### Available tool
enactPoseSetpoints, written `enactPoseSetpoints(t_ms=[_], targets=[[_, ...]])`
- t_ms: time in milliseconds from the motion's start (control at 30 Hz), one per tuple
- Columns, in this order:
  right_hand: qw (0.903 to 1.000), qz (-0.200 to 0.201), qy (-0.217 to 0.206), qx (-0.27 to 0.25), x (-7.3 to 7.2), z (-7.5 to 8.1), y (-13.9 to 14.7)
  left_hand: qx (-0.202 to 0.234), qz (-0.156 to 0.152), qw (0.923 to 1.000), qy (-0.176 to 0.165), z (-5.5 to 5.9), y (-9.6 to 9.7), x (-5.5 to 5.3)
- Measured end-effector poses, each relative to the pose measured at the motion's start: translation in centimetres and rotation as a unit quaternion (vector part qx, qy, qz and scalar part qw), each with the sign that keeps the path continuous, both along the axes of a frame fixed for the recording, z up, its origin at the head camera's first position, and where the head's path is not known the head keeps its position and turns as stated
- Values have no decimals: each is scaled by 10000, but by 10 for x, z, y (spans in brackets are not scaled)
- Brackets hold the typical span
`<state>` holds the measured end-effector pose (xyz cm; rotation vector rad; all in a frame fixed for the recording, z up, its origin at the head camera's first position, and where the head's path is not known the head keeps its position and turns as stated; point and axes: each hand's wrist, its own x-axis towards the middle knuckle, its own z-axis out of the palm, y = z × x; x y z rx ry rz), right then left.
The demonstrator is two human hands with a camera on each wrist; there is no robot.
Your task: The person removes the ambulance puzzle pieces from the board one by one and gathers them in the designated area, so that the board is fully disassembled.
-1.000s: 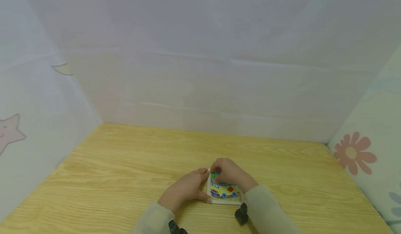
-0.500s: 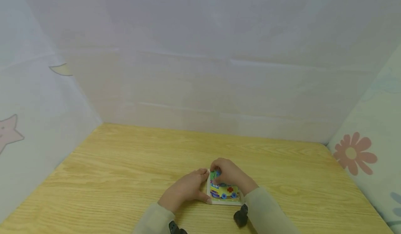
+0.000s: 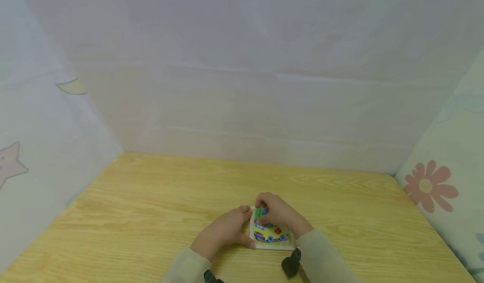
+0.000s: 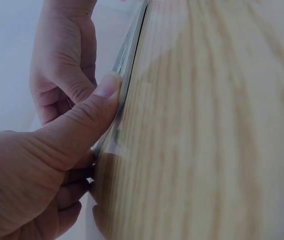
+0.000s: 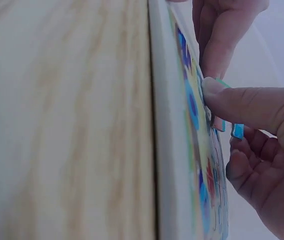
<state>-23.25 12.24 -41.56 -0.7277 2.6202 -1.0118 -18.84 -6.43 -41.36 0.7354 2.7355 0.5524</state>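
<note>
Puzzle piece (image 5: 225,126) sits pinched in my right hand (image 3: 277,211), thumb and fingers closed on its edges, over the far corner of the puzzle board (image 3: 273,234). I judge it light, thin and stiff, best held by its rim so the face stays free to drop flat. My left hand (image 3: 224,231) clamps the board's left edge, thumb (image 4: 84,116) pressed along it. That board looks a rigid, slim tray lying flat on the wooden table (image 3: 151,199), likely to slide unless steadied so
</note>
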Motion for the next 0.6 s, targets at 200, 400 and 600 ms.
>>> enactPoseSetpoints(t_ms=[200, 400, 600], targets=[[9998, 59, -59, -194, -2, 0, 3, -105, -28, 9999, 60, 1, 1, 0], [9927, -47, -739, -956, -8, -5, 8, -113, -3, 9999, 43, 2, 4, 2], [9760, -482, -1406, -1593, -8, -3, 7, -194, 47, 9998, 57, 4, 5, 2]])
